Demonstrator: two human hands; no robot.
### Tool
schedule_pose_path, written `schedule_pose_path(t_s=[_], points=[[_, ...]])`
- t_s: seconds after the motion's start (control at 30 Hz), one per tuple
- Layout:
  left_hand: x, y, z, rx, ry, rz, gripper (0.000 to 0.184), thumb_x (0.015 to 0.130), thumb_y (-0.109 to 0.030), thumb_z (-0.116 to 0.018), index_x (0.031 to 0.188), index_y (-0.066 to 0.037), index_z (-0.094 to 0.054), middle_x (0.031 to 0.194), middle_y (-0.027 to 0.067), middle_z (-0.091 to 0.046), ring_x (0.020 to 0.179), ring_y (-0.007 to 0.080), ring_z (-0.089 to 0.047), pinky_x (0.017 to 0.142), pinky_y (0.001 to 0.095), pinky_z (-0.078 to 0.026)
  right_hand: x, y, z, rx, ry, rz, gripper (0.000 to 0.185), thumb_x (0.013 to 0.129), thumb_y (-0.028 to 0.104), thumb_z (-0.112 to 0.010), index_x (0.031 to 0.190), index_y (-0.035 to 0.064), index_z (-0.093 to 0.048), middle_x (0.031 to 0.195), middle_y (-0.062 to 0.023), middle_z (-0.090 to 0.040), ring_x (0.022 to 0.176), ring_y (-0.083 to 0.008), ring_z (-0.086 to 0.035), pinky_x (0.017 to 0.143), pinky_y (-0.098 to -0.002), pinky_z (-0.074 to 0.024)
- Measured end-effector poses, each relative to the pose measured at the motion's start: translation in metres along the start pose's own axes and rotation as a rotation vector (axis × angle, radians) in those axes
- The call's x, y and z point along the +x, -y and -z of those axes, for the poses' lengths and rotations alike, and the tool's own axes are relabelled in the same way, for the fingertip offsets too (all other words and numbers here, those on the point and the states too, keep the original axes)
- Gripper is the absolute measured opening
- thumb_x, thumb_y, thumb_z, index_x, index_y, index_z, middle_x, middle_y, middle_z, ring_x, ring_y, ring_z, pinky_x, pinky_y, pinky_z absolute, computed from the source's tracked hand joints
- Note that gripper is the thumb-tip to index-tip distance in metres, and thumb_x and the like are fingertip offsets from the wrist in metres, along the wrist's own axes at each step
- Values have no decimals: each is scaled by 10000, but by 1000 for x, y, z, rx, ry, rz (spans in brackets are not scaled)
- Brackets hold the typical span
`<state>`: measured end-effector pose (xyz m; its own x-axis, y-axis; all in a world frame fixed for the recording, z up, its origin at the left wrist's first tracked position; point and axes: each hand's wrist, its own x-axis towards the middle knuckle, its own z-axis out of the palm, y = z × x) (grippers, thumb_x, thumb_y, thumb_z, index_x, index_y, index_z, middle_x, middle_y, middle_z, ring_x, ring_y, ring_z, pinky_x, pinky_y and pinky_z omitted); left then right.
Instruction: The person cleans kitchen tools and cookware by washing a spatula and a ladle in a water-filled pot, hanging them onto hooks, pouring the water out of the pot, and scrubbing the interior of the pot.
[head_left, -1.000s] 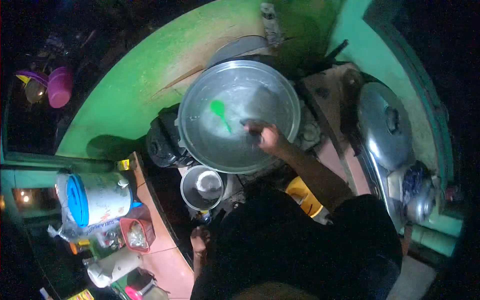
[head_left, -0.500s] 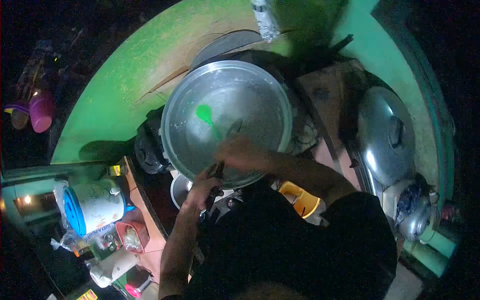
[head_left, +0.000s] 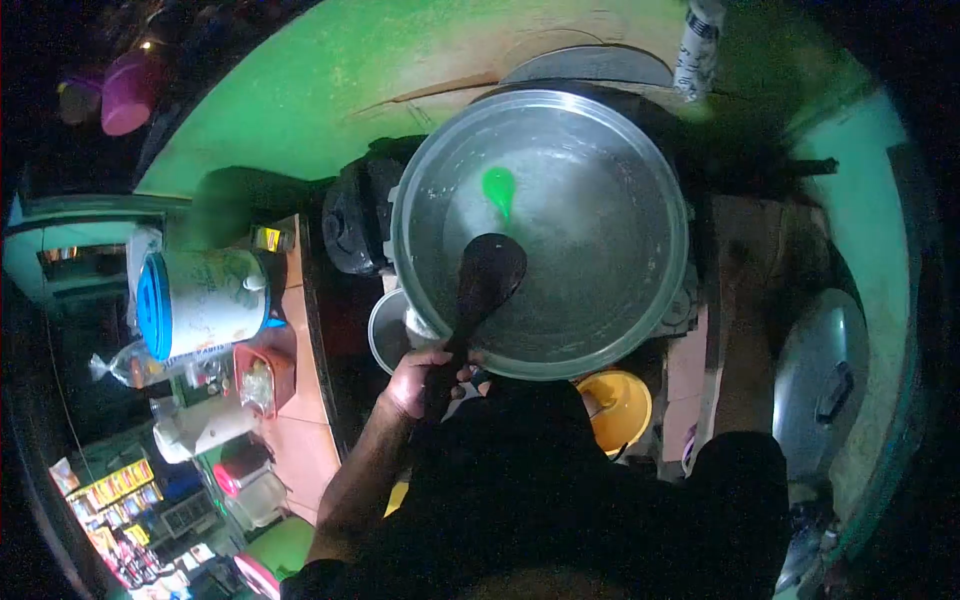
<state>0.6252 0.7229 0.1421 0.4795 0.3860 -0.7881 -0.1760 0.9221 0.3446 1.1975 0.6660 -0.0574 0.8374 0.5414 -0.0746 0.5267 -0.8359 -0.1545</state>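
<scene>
My left hand (head_left: 432, 382) is closed around the handle of a dark, broad-headed spoon (head_left: 492, 268), likely wooden, at the near rim of a large metal pot (head_left: 540, 368). The spoon's head is over the pot's inside. Farther in lies a bright green spoon-shaped thing (head_left: 499, 188), its narrow end fading toward the dark spoon. Cloudy liquid appears to fill the pot's bottom. My right arm stretches forward on the right, past the pot, over a dark brown surface. My right hand (head_left: 752, 232) is dim there, and its fingers cannot be made out.
A yellow container (head_left: 615, 412) and a silvery pot (head_left: 388, 330) stand below the big pot's near rim. At right leans a large metal lid (head_left: 822, 385). On the left, a white bucket with blue lid (head_left: 210, 303) and a red basket (head_left: 264, 380) stand by a tiled ledge (head_left: 303, 435).
My right hand has left the pot and gone out to the right. My left hand now holds the dark spoon with its head over the pot. The view has shifted left.
</scene>
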Motion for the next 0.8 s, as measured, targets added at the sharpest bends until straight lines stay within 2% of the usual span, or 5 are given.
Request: schedule_pose_path(t_s=[0.3, 0.47, 0.6, 0.67, 0.8], points=[[-4, -8, -4, -31, 83, -62, 564, 880, -212, -531, 1353, 30, -343, 1116, 163, -613, 789, 133, -545, 619, 284, -487, 45, 32, 49, 455, -268, 101, 252, 835, 107, -572, 1082, 60, -589, 961, -90, -599, 894, -231, -584, 849, -346, -465], [-10, -7, -6, -7, 50, -73, 507, 896, -194, -542, 1314, 43, -382, 1043, 136, -615, 732, 122, -532, 584, 289, -477, -55, 175, 130, 1013, -95, 697, 260, 845, 90, -558, 1102, 50, -576, 967, -88, -589, 894, -221, -573, 860, -333, -455], [5, -2, 1, -97, 236, -32, 519, 891, -149, -560, 1351, -29, -352, 830, 34, -520, 636, 90, -459, 512, 275, -428, -182, 281, 105, 840, 570, 1141, 245, 887, 124, -535, 1108, 20, -559, 1021, -136, -573, 914, -241, -583, 847, -367, -470], [-9, -11, -28, -145, 196, -75, 626, 880, -105, -560, 1429, -116, -260, 768, 0, -430, 597, 76, -412, 488, 258, -395, -233, 304, 107, 875, 444, 1441, 202, 869, 161, -577, 1043, 58, -566, 901, -160, -583, 868, -354, -593, 790, -428, -475], [-23, -1, -16, -17, 176, -109, 808, 840, -39, -565, 1502, -176, -124, 802, 13, -457, 587, 75, -415, 483, 244, -382, -223, 340, 47, 943, 250, 1118, 179, 943, 217, -499, 1000, 54, -544, 864, -217, -600, 803, -410, -598, 731, -505, -474]])
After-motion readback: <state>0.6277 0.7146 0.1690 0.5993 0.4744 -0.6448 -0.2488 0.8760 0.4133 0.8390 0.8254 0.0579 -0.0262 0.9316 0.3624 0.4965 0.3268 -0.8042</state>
